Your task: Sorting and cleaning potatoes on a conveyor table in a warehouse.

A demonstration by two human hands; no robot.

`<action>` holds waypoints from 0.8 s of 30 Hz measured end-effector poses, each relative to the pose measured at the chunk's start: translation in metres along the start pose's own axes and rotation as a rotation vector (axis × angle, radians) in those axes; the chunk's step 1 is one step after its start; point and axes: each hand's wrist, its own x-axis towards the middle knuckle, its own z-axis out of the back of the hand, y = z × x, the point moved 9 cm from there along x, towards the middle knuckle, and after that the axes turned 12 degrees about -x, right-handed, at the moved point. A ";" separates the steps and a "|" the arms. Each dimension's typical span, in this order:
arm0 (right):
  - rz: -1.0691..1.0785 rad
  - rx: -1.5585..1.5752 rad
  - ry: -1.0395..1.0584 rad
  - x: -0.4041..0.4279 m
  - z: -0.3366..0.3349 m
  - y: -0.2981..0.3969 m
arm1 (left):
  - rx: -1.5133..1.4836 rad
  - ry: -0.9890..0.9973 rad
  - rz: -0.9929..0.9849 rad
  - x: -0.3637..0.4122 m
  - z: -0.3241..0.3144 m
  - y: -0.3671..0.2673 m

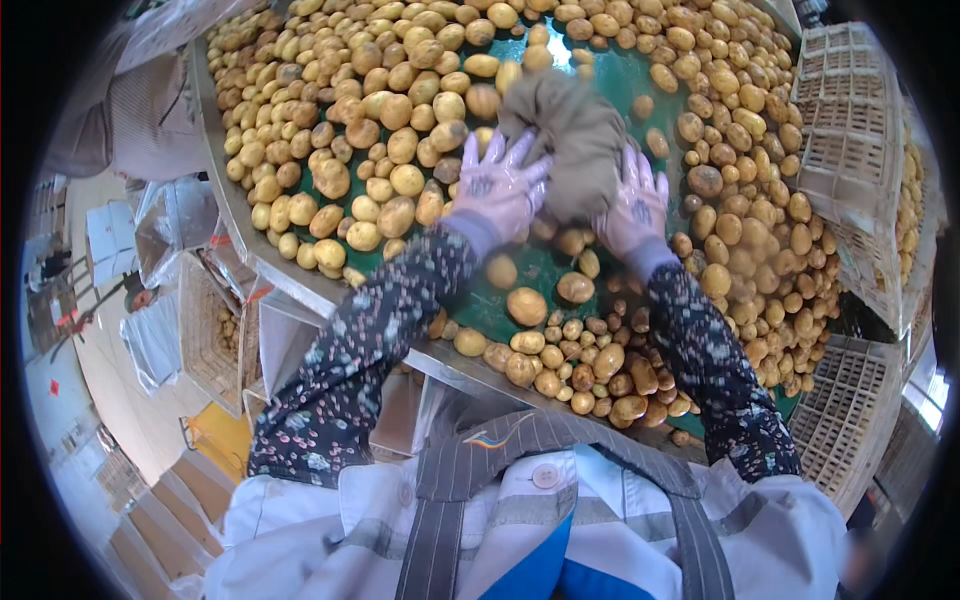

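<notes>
A bunched grey-brown cloth (574, 142), partly blurred, lies between my two hands over the green work surface (487, 300). My left hand (499, 184), in a wet, pale purple glove, is at the cloth's left side. Its fingers are spread and point away from me, among yellow-brown potatoes (405, 180). On the other side, my right hand (637, 199) wears a matching glove, its fingers also apart and its thumb side hidden by the cloth. Whether either palm presses on the cloth, I cannot tell. Both gloves bear a dark print. Several potatoes near the cloth are blurred.
A metal rim (292, 289) edges the surface, with small potatoes (577, 352) along the near side. More potatoes (757, 247) are heaped at the right. Pale plastic crates (847, 112) stand beyond that edge. At lower left are another crate (214, 330) and cardboard boxes (161, 517).
</notes>
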 end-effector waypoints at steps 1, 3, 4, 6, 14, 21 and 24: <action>0.053 0.085 -0.027 0.002 0.003 0.003 | 0.081 0.006 0.000 0.001 0.000 0.009; 0.188 0.366 -0.095 -0.030 0.017 0.020 | -0.312 -0.028 -0.002 -0.073 0.011 0.002; 0.280 0.313 -0.034 -0.072 0.019 0.030 | -0.284 0.109 -0.020 -0.112 0.010 -0.011; 0.302 0.367 -0.037 -0.153 0.018 0.057 | -0.269 0.319 0.021 -0.159 0.010 -0.046; 0.095 0.291 -0.138 0.052 0.023 0.056 | 0.188 0.159 0.199 -0.029 0.015 0.052; 0.210 0.280 -0.023 -0.160 0.010 0.023 | -0.233 0.582 -0.122 -0.101 -0.022 -0.092; -0.024 0.335 -0.017 -0.114 0.019 -0.010 | 0.005 0.436 -0.288 -0.042 -0.052 -0.099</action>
